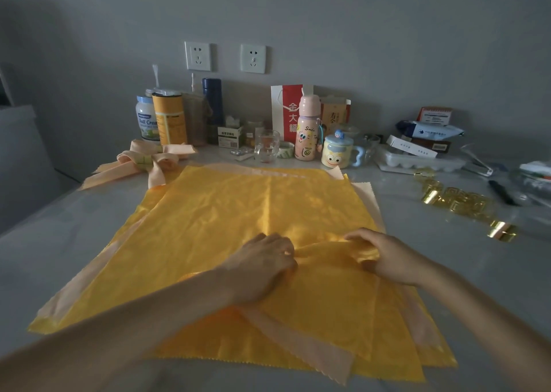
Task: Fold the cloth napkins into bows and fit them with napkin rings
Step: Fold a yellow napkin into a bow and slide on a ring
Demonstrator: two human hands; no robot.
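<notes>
A stack of yellow cloth napkins lies spread flat on the grey table, with peach napkins showing at the edges. My left hand and my right hand both pinch a raised fold of the top yellow napkin near its front middle, the fabric bunched between them. Two finished peach bows with rings lie at the back left. Several gold napkin rings lie scattered to the right.
Along the wall stand jars, a yellow canister, a pink bottle, a cartoon mug, a glass, a red-and-white bag and boxes. A black pen and packages lie at the far right.
</notes>
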